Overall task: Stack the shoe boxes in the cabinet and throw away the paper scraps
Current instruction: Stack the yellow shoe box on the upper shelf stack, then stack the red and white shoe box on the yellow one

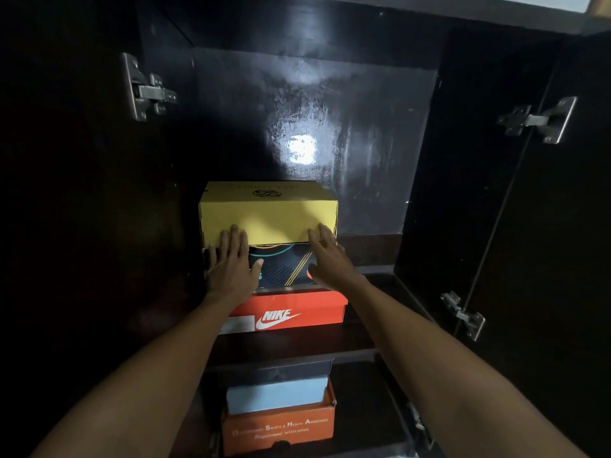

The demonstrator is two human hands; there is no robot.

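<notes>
Your grip is a flat, open-handed one on both sides: neither hand curls round anything, the fingers lie straight against the cardboard. Your left hand (231, 261) lies spread over the left front corner of the stack, its fingertips (234, 230) on the lower front face of the yellow box (267, 214) and its palm over the dark patterned box (284, 267) beneath. Your right hand (325, 256) mirrors it at the right front corner, fingertips touching the yellow box's lower edge, palm angled in over the dark box.

The yellow box sits on top of the stack, inside the cabinet (330, 110) on the upper shelf (370, 269), with the dark patterned box under it and the red Nike box (287, 312) at the bottom. Its long axis runs front to back, away from you, so you face its short end. It lies straight ahead of and slightly above both palms, and the two hands look about equally near, one at each corner.

That is what the next move turns on, in my judgement: any push goes along the box's length, toward the cabinet's back wall, and even pressure from both hands should keep it square over the boxes below. The yellow box's front already looks set a little further back than the Nike box's front.

On the lower shelf sit an orange box (277, 431) with a pale blue one (276, 391) on it. No paper scraps are in view.
</notes>
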